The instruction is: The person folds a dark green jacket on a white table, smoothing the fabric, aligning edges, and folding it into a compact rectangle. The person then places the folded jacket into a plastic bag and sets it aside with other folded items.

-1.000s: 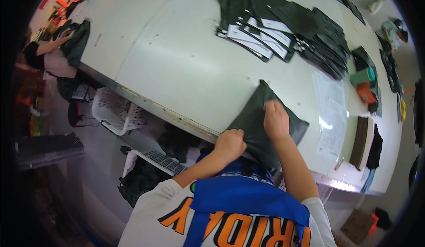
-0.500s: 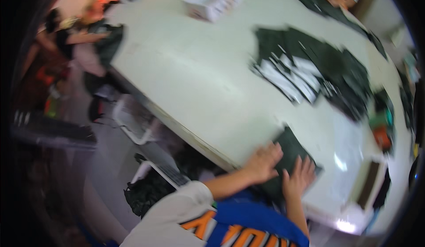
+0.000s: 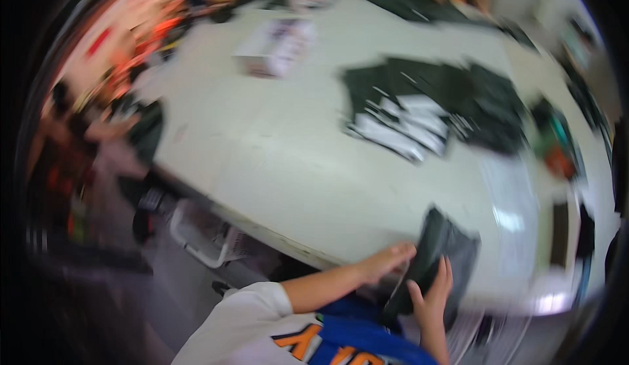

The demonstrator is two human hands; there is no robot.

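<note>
A folded dark green garment [image 3: 419, 270], seemingly in a shiny clear bag, sits at the table's near edge, tilted up at one side. Along its left edge, my left hand [image 3: 386, 262] has its fingers pressed together and closed at the border; the thumb is hard to make out. Against its front lies my right hand [image 3: 430, 299], thumb and fingers spread apart. Farther away, several dark folded garments [image 3: 485, 103] with white panels [image 3: 393, 129] lie overlapped on the white table [image 3: 262, 168].
A white box [image 3: 275, 47] with purple marks stands at the far left of the table. Green and orange items [image 3: 557, 146] lie at the right. Below the left edge is a white-rimmed basket [image 3: 196, 237]. Another person's arm [image 3: 111, 129] reaches to dark cloth at the left.
Both hands lay flat on the garment before; now it is tilted up, its shiny side showing, with my left hand at its edge. The whole view has shifted.
</note>
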